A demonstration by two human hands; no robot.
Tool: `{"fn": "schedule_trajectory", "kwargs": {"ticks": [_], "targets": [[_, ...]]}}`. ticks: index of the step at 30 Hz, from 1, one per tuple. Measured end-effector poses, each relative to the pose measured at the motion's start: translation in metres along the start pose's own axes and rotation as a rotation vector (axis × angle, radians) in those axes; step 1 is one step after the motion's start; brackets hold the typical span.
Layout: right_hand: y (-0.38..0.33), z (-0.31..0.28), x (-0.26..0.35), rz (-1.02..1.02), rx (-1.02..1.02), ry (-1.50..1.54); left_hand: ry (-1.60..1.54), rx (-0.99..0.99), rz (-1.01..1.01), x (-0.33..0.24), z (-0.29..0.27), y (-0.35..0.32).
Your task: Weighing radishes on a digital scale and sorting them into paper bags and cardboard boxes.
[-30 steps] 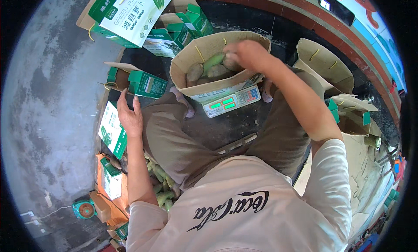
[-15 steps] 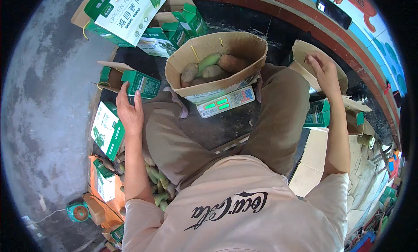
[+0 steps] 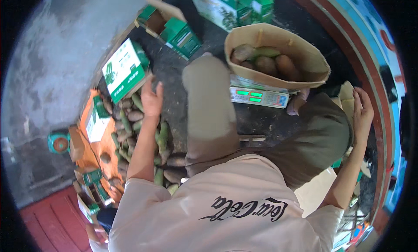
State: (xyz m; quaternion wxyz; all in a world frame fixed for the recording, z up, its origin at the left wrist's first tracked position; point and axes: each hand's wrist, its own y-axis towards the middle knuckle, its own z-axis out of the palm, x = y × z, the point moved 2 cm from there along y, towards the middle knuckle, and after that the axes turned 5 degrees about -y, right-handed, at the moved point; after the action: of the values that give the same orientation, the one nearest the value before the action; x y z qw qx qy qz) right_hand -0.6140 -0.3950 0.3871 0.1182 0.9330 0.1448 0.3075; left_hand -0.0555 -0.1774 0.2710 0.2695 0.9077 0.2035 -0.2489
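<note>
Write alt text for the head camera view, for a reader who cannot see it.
Seen from above, a seated person's left hand reaches over a pile of brown and green tubers on the floor, while the right hand rests open by a folded brown paper bag. Ahead, an open brown paper bag of tubers sits on a digital scale, with green-and-white cartons around.

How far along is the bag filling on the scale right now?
Done: the brown paper bag sits on the scale with several tubers inside. In hand: nothing; the left hand hovers open over the tuber pile, the right hand rests by another paper bag. Left: many loose tubers and the open green cartons.
</note>
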Motion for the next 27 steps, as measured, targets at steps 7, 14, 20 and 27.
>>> {"fn": "schedule_trajectory", "kwargs": {"ticks": [7,14,20,27], "targets": [[0.002,0.025,-0.049,0.004,0.145,-0.245,0.346,0.384,-0.482,0.160,0.017,-0.170],[0.005,0.029,-0.048,0.088,0.220,-0.304,0.684,0.745,-0.984,0.162,0.007,-0.256],[0.010,0.032,-0.050,0.110,0.247,-0.210,0.558,0.727,-1.303,0.181,0.000,-0.270],[0.018,0.046,-0.016,0.061,0.278,-0.284,0.522,0.761,-1.321,0.242,0.017,-0.303]]}}
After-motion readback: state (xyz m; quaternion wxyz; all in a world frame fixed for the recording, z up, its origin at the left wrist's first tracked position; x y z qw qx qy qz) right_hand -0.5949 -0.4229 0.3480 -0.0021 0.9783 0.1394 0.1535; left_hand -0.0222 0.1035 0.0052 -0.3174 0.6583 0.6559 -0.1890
